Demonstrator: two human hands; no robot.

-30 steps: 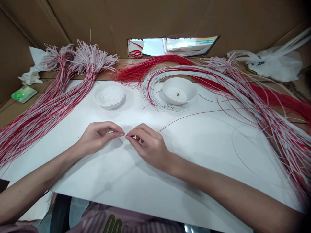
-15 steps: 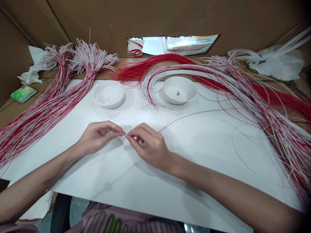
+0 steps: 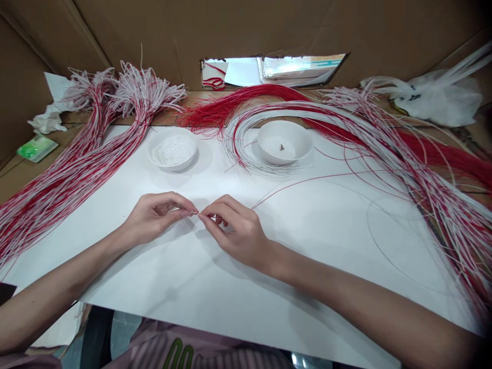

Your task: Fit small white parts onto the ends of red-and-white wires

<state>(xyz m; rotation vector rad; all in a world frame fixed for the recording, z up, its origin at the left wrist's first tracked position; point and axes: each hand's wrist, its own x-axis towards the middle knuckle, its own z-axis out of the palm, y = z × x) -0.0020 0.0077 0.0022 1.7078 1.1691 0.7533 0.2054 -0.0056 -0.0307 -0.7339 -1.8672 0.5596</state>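
My left hand (image 3: 159, 218) pinches the end of a thin red and white cord over the white sheet. Close beside it, my right hand (image 3: 240, 230) pinches the same cord, with only a small gap between the fingertips. From behind my right hand, a red strand (image 3: 292, 183) and a pale one curve away to the right. Beyond my hands stand a bowl of white bits (image 3: 173, 149) on the left and a bowl with a small dark speck (image 3: 285, 143) on the right.
Tied red and white cord bundles (image 3: 115, 128) lie at the left. Loose red strands (image 3: 246, 97) and white strands arc across the back and right. A plastic bag (image 3: 442, 97) rests at the back right, a green packet (image 3: 37, 147) at the far left. Cardboard walls surround the table.
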